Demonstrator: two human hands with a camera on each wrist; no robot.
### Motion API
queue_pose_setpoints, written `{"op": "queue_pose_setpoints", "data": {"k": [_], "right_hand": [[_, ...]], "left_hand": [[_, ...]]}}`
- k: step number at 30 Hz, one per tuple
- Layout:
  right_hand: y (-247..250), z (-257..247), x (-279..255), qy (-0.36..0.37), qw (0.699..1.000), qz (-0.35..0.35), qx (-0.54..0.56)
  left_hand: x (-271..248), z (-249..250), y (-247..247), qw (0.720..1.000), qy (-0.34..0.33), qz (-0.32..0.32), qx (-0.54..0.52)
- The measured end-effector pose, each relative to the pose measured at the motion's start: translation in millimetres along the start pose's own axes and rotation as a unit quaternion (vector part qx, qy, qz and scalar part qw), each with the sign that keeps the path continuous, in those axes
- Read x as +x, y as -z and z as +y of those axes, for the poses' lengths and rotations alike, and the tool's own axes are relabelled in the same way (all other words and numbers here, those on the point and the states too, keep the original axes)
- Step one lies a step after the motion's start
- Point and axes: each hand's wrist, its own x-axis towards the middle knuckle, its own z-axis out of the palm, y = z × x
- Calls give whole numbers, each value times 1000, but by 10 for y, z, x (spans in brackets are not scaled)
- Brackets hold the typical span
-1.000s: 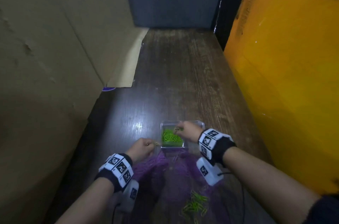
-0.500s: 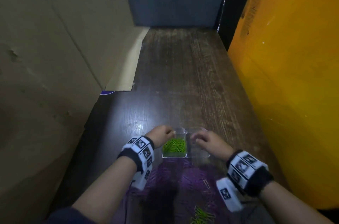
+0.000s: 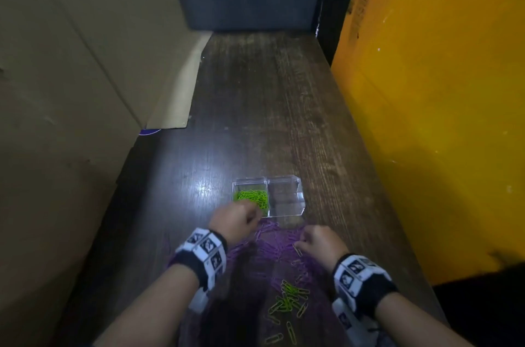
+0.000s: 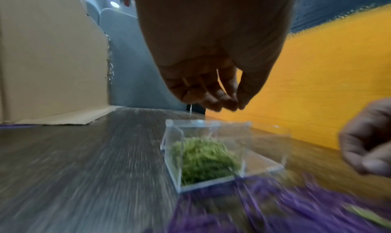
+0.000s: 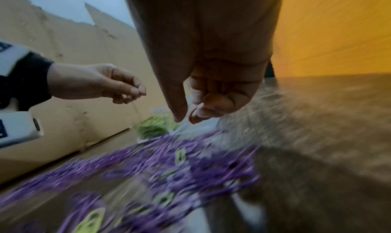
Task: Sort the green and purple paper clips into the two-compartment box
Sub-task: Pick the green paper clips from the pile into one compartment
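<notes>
Left hand (image 4: pixel 211 86): fingers and thumb drawn together at the tips, hanging just above the near edge of the clear two-compartment box (image 3: pixel 295 206). Whether a clip sits between the tips cannot be told; both wrist views are blurred. Right hand (image 3: pixel 319 241): thumb and forefinger close but apart, low over the purple paper clips (image 3: pixel 272 247), nothing seen in the pinch.

The box's left compartment holds a heap of green paper clips (image 3: pixel 252 197); the right compartment appears empty. The purple clips lie spread on the wooden table (image 3: pixel 255 105) just in front of the box, with loose green ones (image 3: pixel 289 298) nearer the person.

Judgement: green sorting is in hand and unfinished; purple is not begun. The next move calls for a fine pinch on a single green clip among the purple ones, without dragging neighbours along.
</notes>
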Motion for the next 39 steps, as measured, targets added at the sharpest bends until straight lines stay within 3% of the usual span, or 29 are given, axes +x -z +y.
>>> {"op": "queue_pose_setpoints", "data": {"k": [4, 9, 13, 16, 18, 21, 22, 24, 25, 26, 28, 30, 33, 35, 36, 39], "right_hand": [[-222, -144, 17, 10, 996, -5, -87], [-272, -114, -63, 66, 990, -17, -127], [-176, -20, -124, 98, 995, -25, -19], [-64, 50, -127, 30, 992, 28, 120], [-24, 108, -98, -59, 962, 25, 264], [52, 172, -34, -186, 849, 3, 494], [85, 178, -23, -202, 827, -4, 524], [128, 179, -15, -189, 813, -15, 551], [135, 170, -29, -170, 818, -18, 549], [112, 174, -57, -142, 843, -25, 518], [44, 176, -165, -64, 927, -54, 365], [-43, 170, -305, 8, 971, -86, 222], [-202, 161, -480, 81, 989, -107, 60], [-226, 156, -560, 99, 991, -72, -46], [-237, 177, -576, 94, 991, -52, -74], [-272, 201, -591, 77, 992, -41, -87]], "left_hand": [[-363, -103, -424, 997, 62, -35, 37], [-693, -219, -799, 999, 35, -39, 13], [-820, -242, -806, 1000, 20, -7, -11], [-931, -270, -795, 1000, 7, -5, -2], [-981, -196, -821, 998, -46, -32, 15], [-1059, -96, -874, 984, -114, -110, 78], [-1090, -96, -871, 981, -118, -125, 85], [-1131, -144, -815, 982, -113, -135, 71], [-1143, -162, -779, 984, -106, -131, 61], [-1161, -158, -753, 985, -100, -129, 50], [-1186, -74, -763, 984, -110, -129, 52], [-1197, 91, -857, 977, -130, -142, 88], [-1148, 351, -939, 975, -124, -152, 105], [-1053, 506, -883, 986, -106, -88, 95], [-1003, 535, -863, 990, -89, -53, 91], [-855, 567, -797, 991, -26, -72, 108]]}}
